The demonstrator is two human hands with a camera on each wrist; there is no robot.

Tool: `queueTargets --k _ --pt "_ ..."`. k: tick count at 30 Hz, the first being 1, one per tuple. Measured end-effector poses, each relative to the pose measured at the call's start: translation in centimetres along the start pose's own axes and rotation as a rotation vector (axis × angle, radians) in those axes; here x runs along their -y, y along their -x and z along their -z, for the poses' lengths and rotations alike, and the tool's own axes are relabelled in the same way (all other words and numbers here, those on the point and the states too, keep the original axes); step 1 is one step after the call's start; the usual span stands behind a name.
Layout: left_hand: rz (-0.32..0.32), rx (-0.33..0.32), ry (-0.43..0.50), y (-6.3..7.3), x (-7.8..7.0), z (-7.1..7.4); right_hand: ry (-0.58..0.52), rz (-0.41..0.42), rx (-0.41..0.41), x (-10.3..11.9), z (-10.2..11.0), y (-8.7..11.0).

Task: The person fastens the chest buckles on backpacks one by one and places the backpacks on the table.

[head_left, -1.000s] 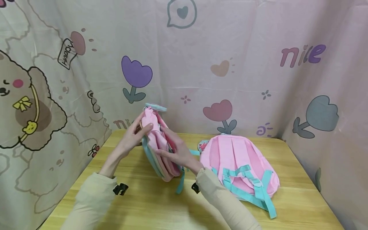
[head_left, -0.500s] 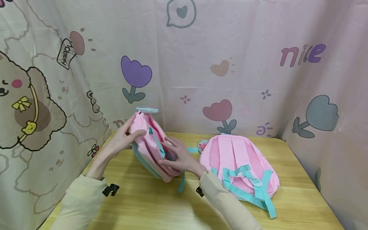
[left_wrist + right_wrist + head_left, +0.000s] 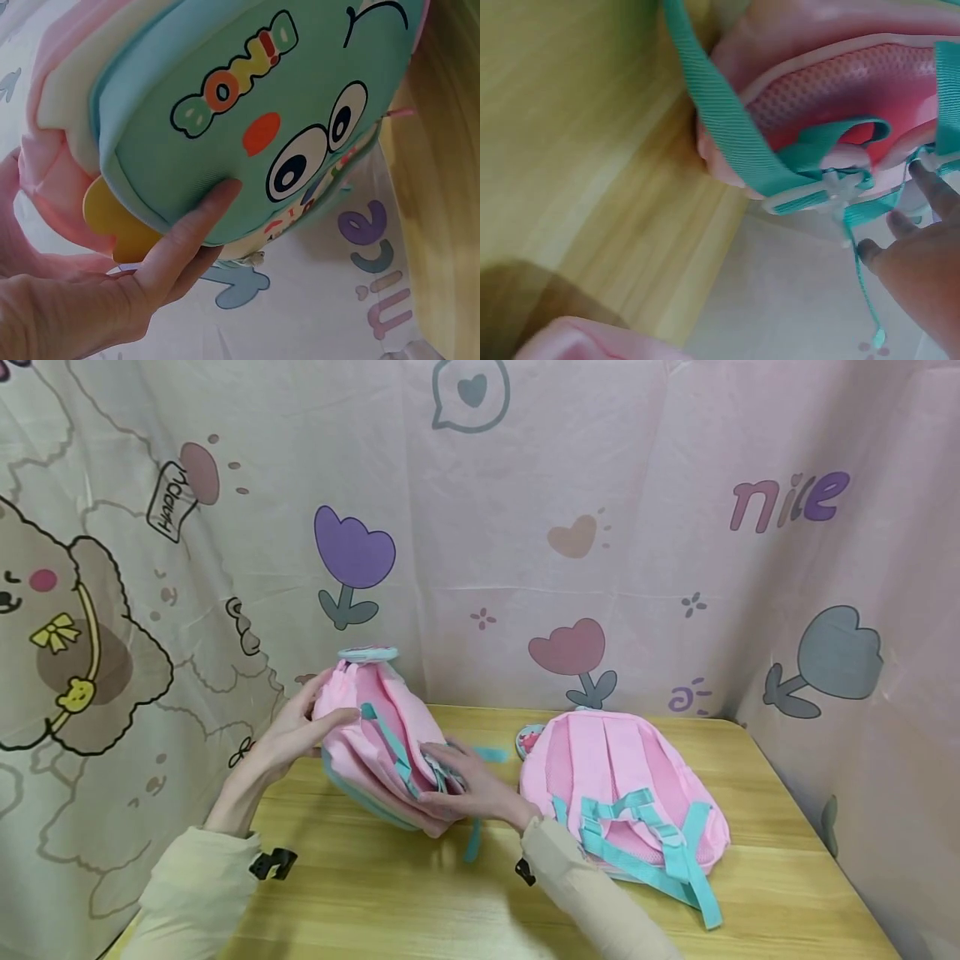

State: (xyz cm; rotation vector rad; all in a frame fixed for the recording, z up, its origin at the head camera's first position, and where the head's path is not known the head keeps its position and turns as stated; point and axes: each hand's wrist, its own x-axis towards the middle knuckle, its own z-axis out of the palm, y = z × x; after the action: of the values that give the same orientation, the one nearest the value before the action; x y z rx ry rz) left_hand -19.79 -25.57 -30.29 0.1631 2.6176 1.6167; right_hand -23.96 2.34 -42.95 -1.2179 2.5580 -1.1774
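A pink child's backpack (image 3: pixel 360 760) is tilted up on the left part of the table, its teal straps (image 3: pixel 388 739) turned towards the right. Between thumb and fingers, my left hand (image 3: pixel 288 727) grips its upper left side. In the left wrist view those fingers press on the mint-green front (image 3: pixel 217 161), which bears big cartoon eyes and coloured letters. My right hand (image 3: pixel 480 781) lies with extended fingers against the strap side. The right wrist view has its fingertips by the teal webbing (image 3: pixel 720 112) and a pale buckle (image 3: pixel 838 187).
A second pink backpack (image 3: pixel 551 777) lies on the right of the wooden table (image 3: pixel 390 893), straps up. Its round tag (image 3: pixel 528 741) sticks out at the left. A printed curtain (image 3: pixel 480 527) hangs behind the table and along both sides.
My left hand has moved left and slightly down, tipping the backpack's top leftwards. More of its strap side now faces up. My right hand stays beside it; the second backpack has not moved.
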Motion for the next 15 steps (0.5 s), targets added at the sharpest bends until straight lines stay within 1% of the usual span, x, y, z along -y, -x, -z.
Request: queueTargets --k 5,7,10,12,15 --pt "0.001 -0.002 0.003 0.1 1.0 0.5 -0.005 -0.044 -0.003 -0.4 -0.6 0.4" --pt "-0.002 0.003 0.01 0.1 1.4 0.8 0.0 -0.049 -0.003 -0.6 -0.7 0.6" --pt "0.007 0.003 0.02 0.1 2.2 1.0 0.03 -0.03 -0.002 -1.0 -0.9 0.9" --pt "0.017 0.004 0.023 0.1 2.7 1.2 0.046 -0.002 -0.002 -1.2 -0.9 1.1" --pt "0.03 0.003 0.003 0.0 3.6 1.4 0.034 0.012 0.005 -1.7 -1.0 1.4"
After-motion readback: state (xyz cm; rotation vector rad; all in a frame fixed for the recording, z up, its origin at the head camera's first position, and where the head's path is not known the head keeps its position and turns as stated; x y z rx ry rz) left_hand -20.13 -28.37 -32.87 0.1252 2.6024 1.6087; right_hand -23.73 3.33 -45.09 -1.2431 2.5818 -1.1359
